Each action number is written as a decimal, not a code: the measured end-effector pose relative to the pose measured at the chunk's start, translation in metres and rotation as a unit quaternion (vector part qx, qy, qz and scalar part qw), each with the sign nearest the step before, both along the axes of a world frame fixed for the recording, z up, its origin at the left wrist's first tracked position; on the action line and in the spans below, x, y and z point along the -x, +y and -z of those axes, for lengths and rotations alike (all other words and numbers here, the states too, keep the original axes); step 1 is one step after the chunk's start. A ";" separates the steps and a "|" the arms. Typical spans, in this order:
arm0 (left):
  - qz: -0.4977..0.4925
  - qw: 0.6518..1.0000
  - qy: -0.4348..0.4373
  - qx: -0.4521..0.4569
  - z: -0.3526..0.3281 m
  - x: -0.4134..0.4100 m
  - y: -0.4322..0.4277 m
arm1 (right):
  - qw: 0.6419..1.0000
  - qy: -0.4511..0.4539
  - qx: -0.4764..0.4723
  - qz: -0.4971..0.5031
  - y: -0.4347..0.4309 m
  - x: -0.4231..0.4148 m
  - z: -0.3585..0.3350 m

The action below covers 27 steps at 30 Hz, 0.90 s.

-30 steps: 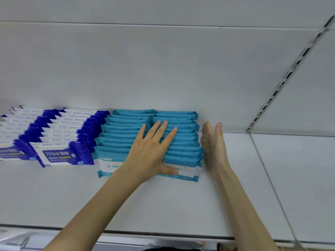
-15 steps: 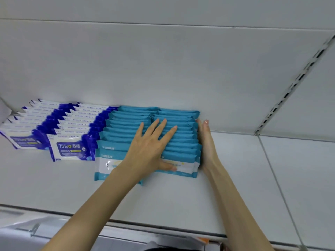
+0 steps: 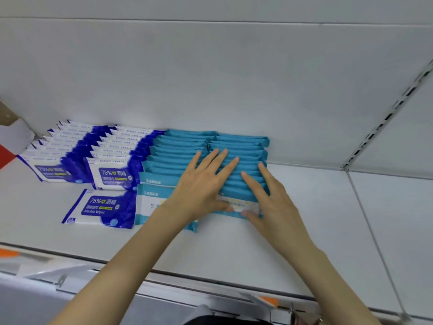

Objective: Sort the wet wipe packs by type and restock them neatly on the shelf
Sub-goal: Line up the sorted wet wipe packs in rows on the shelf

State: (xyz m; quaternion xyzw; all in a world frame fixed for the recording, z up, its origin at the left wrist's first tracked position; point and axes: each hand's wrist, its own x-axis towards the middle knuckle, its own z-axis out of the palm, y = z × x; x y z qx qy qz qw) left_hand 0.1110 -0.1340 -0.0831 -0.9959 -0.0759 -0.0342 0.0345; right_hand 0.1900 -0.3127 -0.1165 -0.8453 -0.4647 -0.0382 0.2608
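Note:
Two rows of teal wet wipe packs [image 3: 185, 146] lean against the back of the white shelf [image 3: 234, 245]. My left hand [image 3: 201, 186] lies flat with spread fingers on the teal packs. My right hand [image 3: 269, 195] rests with straight fingers on the right teal row, its thumb at the front pack's lower edge [image 3: 236, 206]. Left of them stand two rows of blue-and-white 75% alcohol wipe packs [image 3: 112, 177]. One more alcohol pack [image 3: 100, 208] lies flat in front of them.
The shelf's front edge [image 3: 210, 280] runs below my forearms. A slotted upright rail [image 3: 384, 123] divides the back wall at the right, with bare shelf beside it. A white and red object [image 3: 11, 144] sits at the far left.
My right hand has come off the right side of the teal rows and now lies on top of them. The view has shifted, showing a flat alcohol pack at the front.

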 end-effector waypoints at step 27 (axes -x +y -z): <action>-0.089 0.962 -0.099 0.239 -0.021 0.106 0.076 | 0.975 -0.121 0.183 0.044 0.029 0.017 -0.037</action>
